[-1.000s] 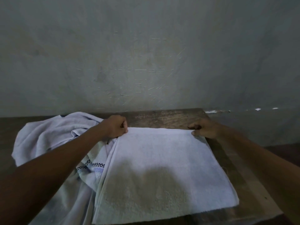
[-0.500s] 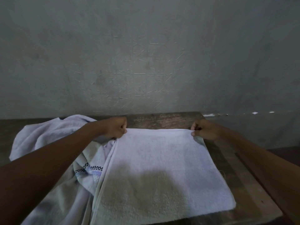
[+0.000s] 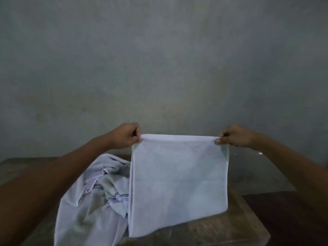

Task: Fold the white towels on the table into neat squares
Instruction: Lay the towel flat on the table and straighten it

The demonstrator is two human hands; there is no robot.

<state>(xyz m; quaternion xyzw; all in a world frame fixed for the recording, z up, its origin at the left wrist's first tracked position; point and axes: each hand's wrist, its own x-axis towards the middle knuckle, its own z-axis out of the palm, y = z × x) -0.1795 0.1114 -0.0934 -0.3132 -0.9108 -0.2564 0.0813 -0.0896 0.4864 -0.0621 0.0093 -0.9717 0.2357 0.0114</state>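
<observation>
A white towel (image 3: 179,183), doubled over, hangs upright in front of me above the table. My left hand (image 3: 126,134) pinches its top left corner and my right hand (image 3: 232,135) pinches its top right corner, with the top edge stretched taut between them. The towel's lower edge reaches down to about the tabletop. It hides the middle of the table behind it.
A crumpled heap of white cloth (image 3: 92,196) with a small black-and-white checked band lies on the left, spilling over the front edge. The dark wooden table (image 3: 236,226) ends close on the right. A bare grey wall stands right behind.
The towel lay flat on the table with both hands at its far corners. Both hands have lifted those corners, and the towel now hangs upright.
</observation>
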